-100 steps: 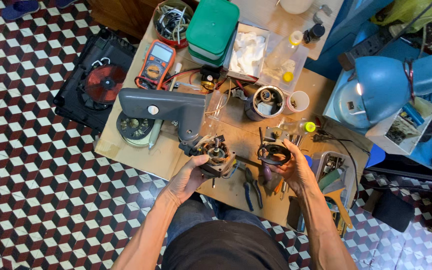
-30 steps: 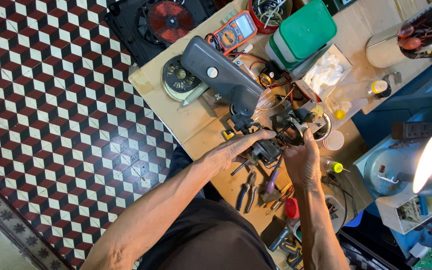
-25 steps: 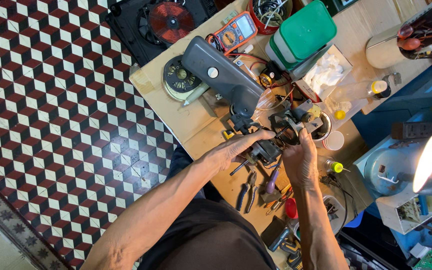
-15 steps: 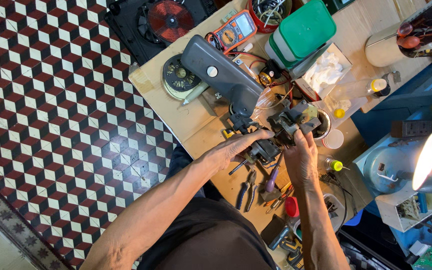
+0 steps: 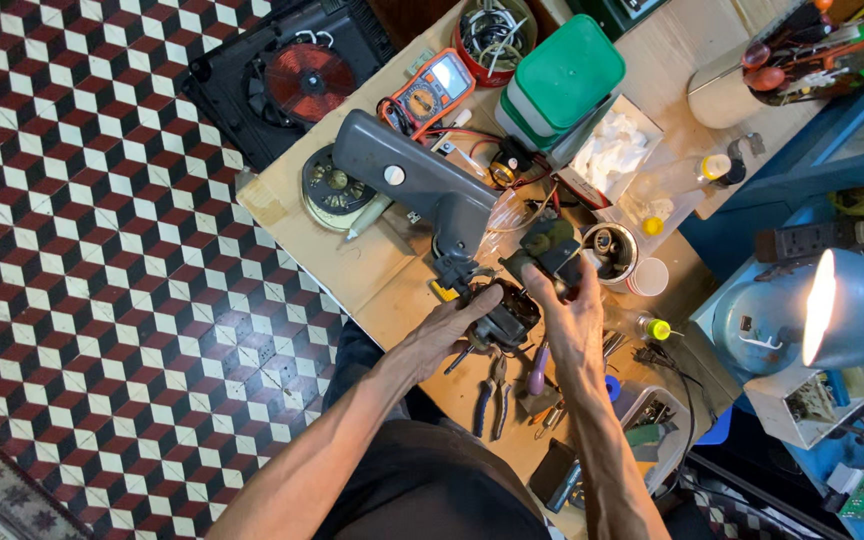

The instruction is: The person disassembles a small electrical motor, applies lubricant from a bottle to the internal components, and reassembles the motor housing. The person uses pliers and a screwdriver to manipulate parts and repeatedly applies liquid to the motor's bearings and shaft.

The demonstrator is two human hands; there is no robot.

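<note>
While the lamp (image 5: 837, 310) glows off the counter's (image 5: 352, 265) right edge, the left hand (image 5: 452, 325) curls closed around a dark motor (image 5: 507, 318) near the front edge. The right hand (image 5: 572, 310) grips a second motor part (image 5: 549, 245) just above it. Pliers (image 5: 489, 395) lie by the front edge, beside a grey housing (image 5: 417, 185).

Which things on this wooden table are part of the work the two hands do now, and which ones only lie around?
In use:
- left hand on the dark metal motor block
- right hand gripping the dark greenish motor part

Lying about:
- grey plastic appliance housing
- orange multimeter
- green plastic lidded box
- dark-handled pliers
- lit blue desk lamp
</note>
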